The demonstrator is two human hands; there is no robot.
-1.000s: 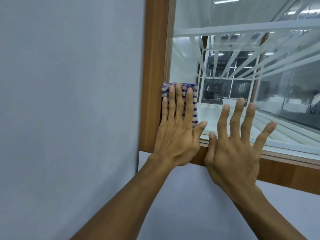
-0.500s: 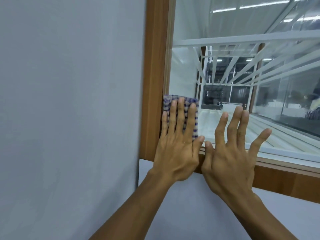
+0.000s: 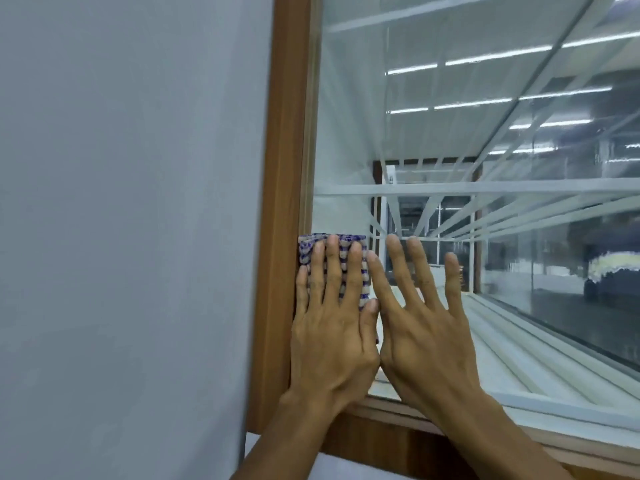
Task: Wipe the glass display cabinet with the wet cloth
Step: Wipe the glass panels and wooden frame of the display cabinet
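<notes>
A folded blue-and-white checked cloth (image 3: 356,242) is pressed flat against the glass pane (image 3: 502,258) of the display cabinet by the left hand (image 3: 332,327). The fingers of that hand are laid straight and close together over the cloth, with none curled round it, and the thumb is stretched along the cloth's right edge. The cloth is placed in the lower left corner of the pane, its left edge touching the upright wooden frame (image 3: 282,202), and its top edge is seen just above the fingertips. The right hand (image 3: 426,337) is laid flat on the glass just beside the left, its fingers straight and spread and nothing gripped. The two hands are brought together at their thumb sides, and the right index fingertip is seen at the cloth's upper right corner. A white shelf (image 3: 502,189) is seen through the glass, running across inside the cabinet, and strip lights (image 3: 467,60) are reflected in the upper part of the pane. A plain grey wall (image 3: 121,220) is seen left of the frame, and a wooden bottom rail (image 3: 398,441) is crossed by both forearms
</notes>
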